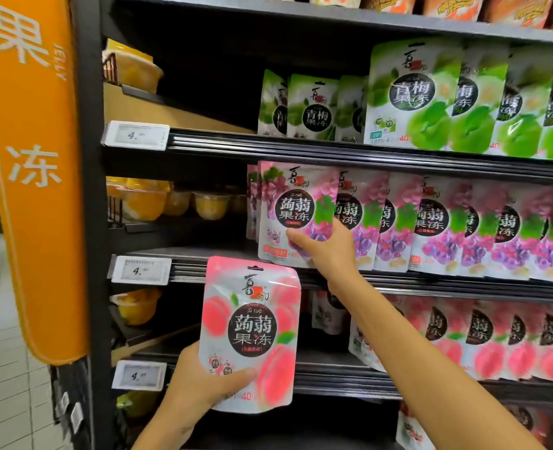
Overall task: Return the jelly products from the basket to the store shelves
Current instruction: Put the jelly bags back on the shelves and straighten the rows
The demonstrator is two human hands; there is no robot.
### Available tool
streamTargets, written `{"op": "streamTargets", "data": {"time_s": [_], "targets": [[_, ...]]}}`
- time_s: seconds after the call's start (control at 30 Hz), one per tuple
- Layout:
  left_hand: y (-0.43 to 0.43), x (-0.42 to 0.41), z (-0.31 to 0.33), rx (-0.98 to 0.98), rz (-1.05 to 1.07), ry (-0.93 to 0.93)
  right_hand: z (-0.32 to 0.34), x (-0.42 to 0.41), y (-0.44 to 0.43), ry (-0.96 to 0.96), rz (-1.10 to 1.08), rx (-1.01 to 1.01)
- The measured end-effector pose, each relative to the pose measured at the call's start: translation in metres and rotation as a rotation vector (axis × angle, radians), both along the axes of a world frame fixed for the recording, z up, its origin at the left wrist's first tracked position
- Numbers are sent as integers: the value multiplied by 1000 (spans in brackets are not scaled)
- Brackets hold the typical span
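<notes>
My left hand [200, 383] grips a pink peach jelly pouch [252, 332] by its lower left corner and holds it upright in front of the shelves. My right hand [325, 251] reaches up to the middle shelf and holds a purple grape jelly pouch [296, 209] by its lower edge, thumb on the front. That pouch stands at the left end of a row of grape pouches [437, 222]. Peach pouches [483, 339] line the shelf below, and green plum pouches [411, 95] line the shelf above. No basket is in view.
Clear fruit jelly cups [174, 203] sit on the left part of the shelves. White price tags [137, 135] clip onto the shelf rails. An orange sign panel [31, 170] runs down the shelf's left end, with tiled floor [5, 384] beyond it.
</notes>
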State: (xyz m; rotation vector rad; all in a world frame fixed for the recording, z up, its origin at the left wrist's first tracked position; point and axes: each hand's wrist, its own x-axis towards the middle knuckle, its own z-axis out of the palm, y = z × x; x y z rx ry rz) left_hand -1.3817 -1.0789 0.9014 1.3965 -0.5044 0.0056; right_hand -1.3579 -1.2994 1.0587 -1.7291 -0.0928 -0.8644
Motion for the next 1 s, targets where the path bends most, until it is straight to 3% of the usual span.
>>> {"op": "streamTargets", "data": {"time_s": [0.27,0.43,0.73,1.0], "targets": [[-2,1,-1,-32,-54,-16,-9,-28,-21,73,-163,-368],[-6,2,-1,-37,-65,-23,-12,-32,-25,58,-319,-493],[-11,1,-4,-35,-52,-29,-16,-21,-19,102,-473,-482],[-23,-1,-10,-59,-88,0,-22,-27,-33,58,-364,-400]]}}
